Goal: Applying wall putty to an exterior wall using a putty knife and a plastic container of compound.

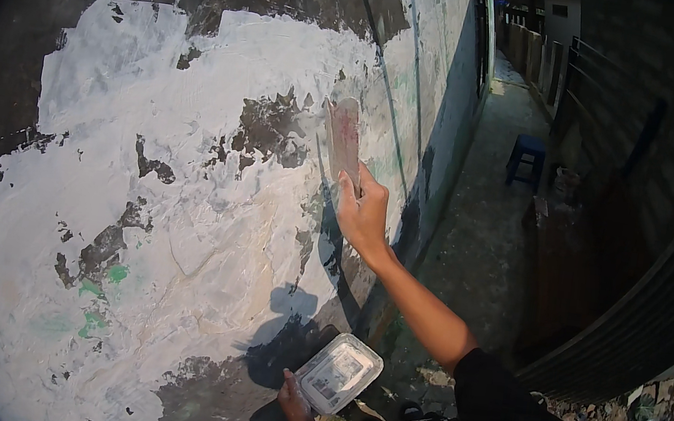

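Observation:
My right hand (364, 212) is wrapped round the handle of a putty knife (344, 136). Its wide blade, smeared grey and reddish, points up at the wall (124, 208); whether the edge touches the surface I cannot tell. White filler coats much of that wall, with ragged dark grey patches and small green flecks showing through. Low in front of me, my left hand (295, 401) grips a shallow rectangular plastic tray (374, 367) by its left side. White filler residue is smeared inside the tray.
Along the wall's right side runs a narrow concrete path (472, 254). A blue stool (526, 160) stands on it, with a pale bucket-like container (565, 183) nearby. Dark corrugated sheeting (638, 318) borders the path at right. Rubble (670, 399) lies at lower right.

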Tool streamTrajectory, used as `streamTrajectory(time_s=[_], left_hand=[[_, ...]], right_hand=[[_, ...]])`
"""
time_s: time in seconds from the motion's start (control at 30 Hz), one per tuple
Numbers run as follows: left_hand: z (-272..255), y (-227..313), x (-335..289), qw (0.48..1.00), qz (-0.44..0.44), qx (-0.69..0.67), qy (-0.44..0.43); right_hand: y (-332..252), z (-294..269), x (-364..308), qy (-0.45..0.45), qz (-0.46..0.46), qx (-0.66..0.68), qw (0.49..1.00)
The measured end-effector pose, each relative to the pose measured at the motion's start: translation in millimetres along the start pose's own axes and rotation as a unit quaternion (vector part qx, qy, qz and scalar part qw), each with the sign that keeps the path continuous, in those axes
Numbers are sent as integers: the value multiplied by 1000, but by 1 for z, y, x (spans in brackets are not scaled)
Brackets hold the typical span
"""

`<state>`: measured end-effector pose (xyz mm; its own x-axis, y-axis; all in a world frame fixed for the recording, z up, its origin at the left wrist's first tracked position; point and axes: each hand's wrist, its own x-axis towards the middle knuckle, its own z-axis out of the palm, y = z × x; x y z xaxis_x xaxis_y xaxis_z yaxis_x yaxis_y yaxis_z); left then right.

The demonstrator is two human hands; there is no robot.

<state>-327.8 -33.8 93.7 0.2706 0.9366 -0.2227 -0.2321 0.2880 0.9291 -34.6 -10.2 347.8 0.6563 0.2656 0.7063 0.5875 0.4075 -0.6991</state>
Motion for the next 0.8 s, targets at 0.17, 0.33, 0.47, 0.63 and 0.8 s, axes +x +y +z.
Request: streamTrajectory(time_s=[0.17, 0.33, 0.47, 0.63, 0.8], left_hand=[[-1, -7, -3, 1000, -7, 8, -15], [-4, -19, 3, 1000, -19, 6, -20], [7, -11, 6, 999, -11, 8, -49], [10, -10, 0, 999, -10, 19, -44], [0, -17, -3, 1000, -14, 1, -27]], right_hand=[[48, 8, 4, 35, 48, -48, 997], [20, 35, -47, -1, -82, -74, 994], [11, 6, -51, -65, 31, -30, 997], [19, -3, 30, 59, -9, -54, 997], [8, 53, 18, 2, -95, -218, 971]])
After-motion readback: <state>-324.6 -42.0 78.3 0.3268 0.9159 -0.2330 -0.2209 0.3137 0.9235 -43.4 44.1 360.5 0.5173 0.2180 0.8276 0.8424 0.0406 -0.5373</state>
